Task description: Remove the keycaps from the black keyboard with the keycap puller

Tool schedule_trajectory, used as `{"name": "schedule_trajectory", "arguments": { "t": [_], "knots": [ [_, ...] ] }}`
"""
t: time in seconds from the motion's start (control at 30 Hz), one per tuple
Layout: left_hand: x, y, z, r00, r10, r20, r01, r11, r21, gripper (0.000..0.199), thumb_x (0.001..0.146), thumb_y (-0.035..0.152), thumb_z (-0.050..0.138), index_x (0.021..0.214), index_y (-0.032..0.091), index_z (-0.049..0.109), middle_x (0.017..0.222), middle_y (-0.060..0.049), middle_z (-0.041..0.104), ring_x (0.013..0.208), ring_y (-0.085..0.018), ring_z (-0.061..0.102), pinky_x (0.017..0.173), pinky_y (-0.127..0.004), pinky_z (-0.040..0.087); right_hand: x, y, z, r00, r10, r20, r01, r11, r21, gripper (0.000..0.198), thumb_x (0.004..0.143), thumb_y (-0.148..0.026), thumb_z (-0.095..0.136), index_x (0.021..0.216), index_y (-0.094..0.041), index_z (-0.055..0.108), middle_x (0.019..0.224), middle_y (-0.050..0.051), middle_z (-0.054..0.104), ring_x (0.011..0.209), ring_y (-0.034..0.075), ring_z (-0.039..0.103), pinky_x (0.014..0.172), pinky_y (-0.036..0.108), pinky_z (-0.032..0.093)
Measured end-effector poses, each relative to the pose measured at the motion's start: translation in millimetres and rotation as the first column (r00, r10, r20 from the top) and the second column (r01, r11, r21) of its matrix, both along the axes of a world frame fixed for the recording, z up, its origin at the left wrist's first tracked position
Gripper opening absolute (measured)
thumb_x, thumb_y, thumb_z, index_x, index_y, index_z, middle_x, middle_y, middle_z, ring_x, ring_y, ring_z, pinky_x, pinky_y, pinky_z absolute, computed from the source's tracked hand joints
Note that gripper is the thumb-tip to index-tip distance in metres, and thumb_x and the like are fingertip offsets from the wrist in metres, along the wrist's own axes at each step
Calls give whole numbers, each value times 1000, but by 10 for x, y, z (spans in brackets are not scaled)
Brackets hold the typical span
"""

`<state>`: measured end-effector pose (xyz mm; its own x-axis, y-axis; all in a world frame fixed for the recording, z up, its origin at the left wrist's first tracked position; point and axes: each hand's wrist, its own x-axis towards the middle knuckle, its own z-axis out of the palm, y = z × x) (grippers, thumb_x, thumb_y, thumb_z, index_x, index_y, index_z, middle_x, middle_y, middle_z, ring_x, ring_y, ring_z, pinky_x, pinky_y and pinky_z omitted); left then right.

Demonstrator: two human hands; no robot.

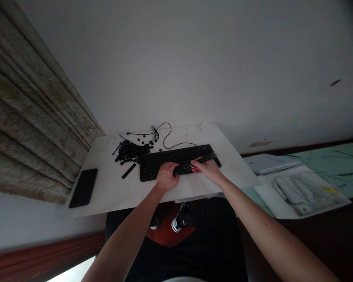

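A black keyboard (153, 161) lies at a slant on the white table, many of its key positions looking bare of caps. My left hand (167, 176) rests on its front middle part, fingers curved over the keys and thumb apart from them. In my right hand (207, 169) is a keycap puller (188, 167), its dark handle running back through the fingers. Thin wire loops point left, low over the keyboard near my left fingertips. Whether the loops touch a key is too small to tell. A heap of black keycaps (129, 152) sits left of the keyboard.
A long black spacebar (128, 171) lies in front of the heap, with a blue strip (117, 149) beside it. The keyboard's cable (167, 135) coils behind. A black phone (84, 188) is at the table's (111, 199) left edge. Packaged items (302, 192) lie lower right.
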<state>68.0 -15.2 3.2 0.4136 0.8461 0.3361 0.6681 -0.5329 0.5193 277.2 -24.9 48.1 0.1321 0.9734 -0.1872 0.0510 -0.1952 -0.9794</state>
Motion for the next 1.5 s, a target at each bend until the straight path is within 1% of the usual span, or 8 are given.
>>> {"name": "schedule_trajectory", "arguments": {
  "t": [0.2, 0.3, 0.4, 0.67, 0.83, 1.03, 1.27, 1.5],
  "knots": [
    [18, 13, -34, 999, 16, -37, -15, 1000, 17, 37, 88, 31, 66, 123, 21, 61, 116, -8, 66, 114, -26, 57, 103, -46, 45, -209, 100, 38, 983, 124, 136, -120, 992, -36, 18, 81, -31, 75, 82, -14, 70, 67, 7, 72, 55, 15, 69, 51, 23, 59],
    [13, 30, -46, 999, 12, -32, -12, 1000, 22, 23, 94, 27, 59, 116, 22, 63, 111, -7, 66, 111, -24, 58, 100, -44, 47, -270, 153, 50, 958, 188, 219, -182, 982, -44, 16, 81, -30, 74, 80, -14, 70, 66, 6, 71, 55, 15, 68, 51, 23, 59],
    [3, 40, -51, 1000, 26, -12, -26, 999, 23, 19, 95, 19, 54, 111, 21, 64, 107, -7, 67, 107, -23, 59, 97, -42, 48, -300, 203, 70, 920, 267, 286, -261, 963, -59, 18, 83, -31, 72, 79, -14, 70, 65, 6, 71, 55, 15, 68, 50, 23, 58],
    [5, 29, -30, 999, 25, -47, -23, 999, 30, 15, 88, 16, 60, 102, 19, 64, 103, -7, 65, 103, -25, 58, 94, -42, 48, -374, 278, 252, 747, 340, 571, -396, 918, -27, 16, 84, -26, 70, 73, -15, 72, 58, 5, 69, 54, 15, 67, 49, 20, 50],
    [17, 33, -41, 999, 21, -47, -18, 999, 49, 15, 89, 22, 63, 103, 20, 66, 103, -6, 64, 104, -24, 57, 94, -41, 48, -393, 339, 245, 775, 363, 518, -368, 924, -98, 20, 81, -31, 75, 72, -14, 70, 61, 8, 71, 54, 17, 68, 51, 23, 53],
    [27, 54, -45, 995, 48, -83, -46, 999, 24, 10, 90, 27, 66, 98, 21, 67, 102, -6, 63, 104, -24, 56, 93, -41, 47, -383, 400, 166, 757, 401, 515, -431, 900, -67, 11, 82, -22, 70, 74, -14, 71, 62, 6, 71, 56, 16, 69, 54, 22, 55],
    [25, 58, -49, 994, 20, -111, -16, 999, 33, 12, 92, 28, 65, 100, 19, 67, 104, -6, 63, 104, -23, 56, 93, -40, 46, -367, 334, 21, 881, 356, 311, -371, 929, -14, 13, 84, -27, 66, 78, -15, 70, 64, 4, 70, 58, 17, 69, 55, 26, 59],
    [31, 66, -82, 995, 15, -96, -11, 999, 44, 14, 92, 29, 66, 102, 20, 67, 105, -6, 64, 104, -23, 58, 93, -40, 46, -399, 287, 81, 849, 314, 425, -366, 929, 45, 14, 81, -27, 69, 72, -15, 69, 64, 6, 71, 58, 17, 68, 56, 24, 56]
  ]
}}
